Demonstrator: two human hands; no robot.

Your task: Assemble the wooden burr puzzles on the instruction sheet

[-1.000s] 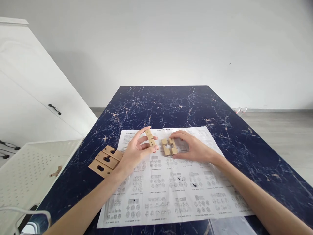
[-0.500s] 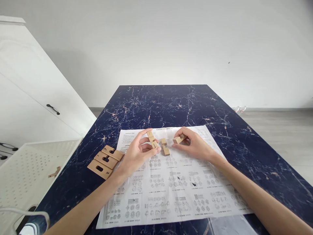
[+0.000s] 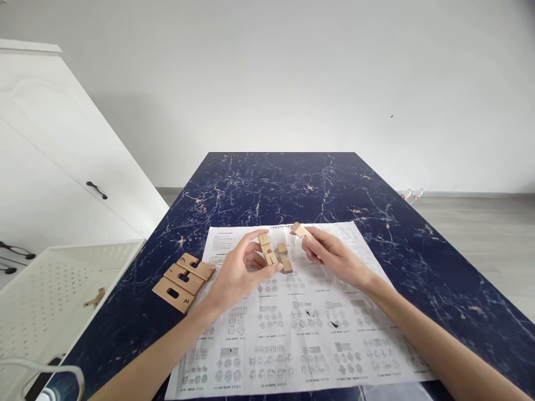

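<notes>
My left hand point(image 3: 242, 267) grips a notched wooden puzzle piece point(image 3: 268, 249) between thumb and fingertips, tilted just above the printed sheet. Right beside it, a second notched wooden block point(image 3: 285, 260) lies on the paper, partly overlapped by the held piece. My right hand point(image 3: 334, 253) is closed around another wooden puzzle piece point(image 3: 299, 229); its far end sticks out to the left past the fingertips, the rest is covered by the hand. Under both hands spreads the instruction sheet point(image 3: 267, 334), with rows of small diagrams.
Slotted wooden plates point(image 3: 178, 284), marked with numbers, lie left of the sheet on the dark blue marbled table point(image 3: 284, 186). A white perforated surface point(image 3: 37, 295) with a small wooden piece point(image 3: 95, 298) is at lower left, below a white cabinet point(image 3: 62, 150). Clear plastic point(image 3: 397, 392) sits at the front edge.
My right hand has turned its piece so the end now points up and left. The left hand keeps its piece, shifted slightly right. The whole view has moved a little.
</notes>
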